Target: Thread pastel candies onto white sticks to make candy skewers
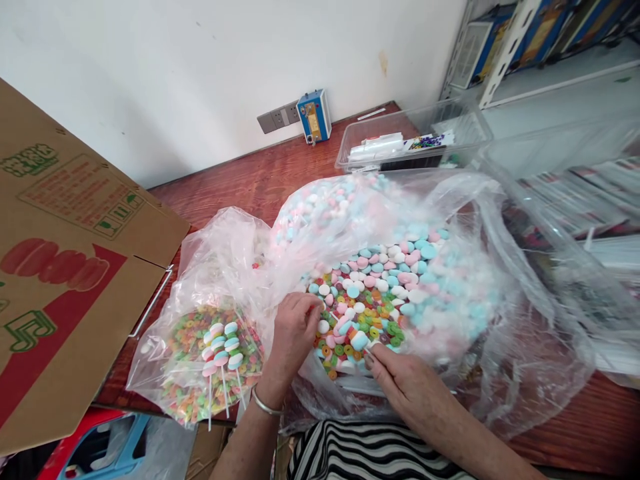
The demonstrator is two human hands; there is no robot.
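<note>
My left hand (294, 330) reaches into a large clear plastic bag (500, 313) of pink, blue and white round candies (395, 267) and small coloured ring candies (365, 320); its fingers are curled among the candies. My right hand (400, 377) pinches a thin white stick with a blue-white candy (359, 341) at its tip. To the left, a smaller clear bag (200, 360) holds ring candies, and three finished candy sticks (223, 347) lie on it.
A brown cardboard box (70, 267) stands at the left. A clear plastic tub (415, 137) sits at the back of the red-brown wooden table (240, 180). More clear plastic with packets (590, 213) lies on the right. A blue device (314, 117) leans at the wall.
</note>
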